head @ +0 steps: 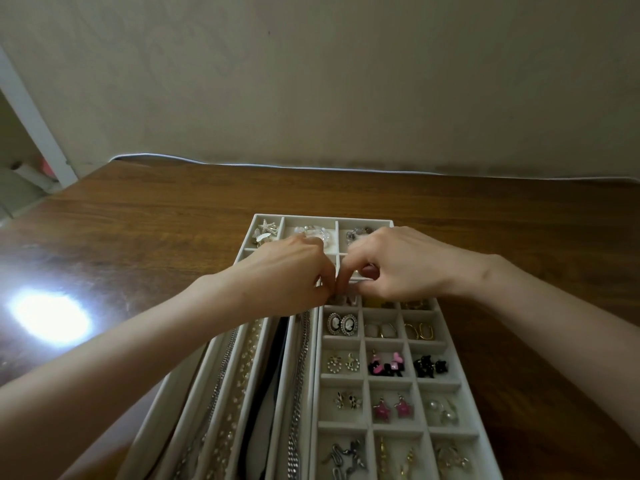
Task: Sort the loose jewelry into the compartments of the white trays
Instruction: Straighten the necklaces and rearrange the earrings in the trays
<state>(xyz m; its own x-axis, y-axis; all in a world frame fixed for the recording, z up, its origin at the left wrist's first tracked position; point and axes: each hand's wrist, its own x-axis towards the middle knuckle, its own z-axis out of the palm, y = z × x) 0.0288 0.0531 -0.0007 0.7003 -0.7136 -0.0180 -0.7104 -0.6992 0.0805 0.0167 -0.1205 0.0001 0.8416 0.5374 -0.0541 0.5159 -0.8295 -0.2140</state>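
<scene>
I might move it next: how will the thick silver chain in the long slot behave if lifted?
Likely floppy: the silver chain is separate links, so it should dangle. Its chunky metal links suggest it is fairly heavy for its size.

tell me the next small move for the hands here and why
Probably lower whatever they pinch into the compartment just beneath. The left hand and right hand meet fingertip to fingertip over the near edge of the far tray, just beyond the grid tray; the piece itself is too small to see.

Both arms stretched forward, converging.
My left hand [294,271] and right hand [401,268] curl, fingertips touching each other.
</scene>
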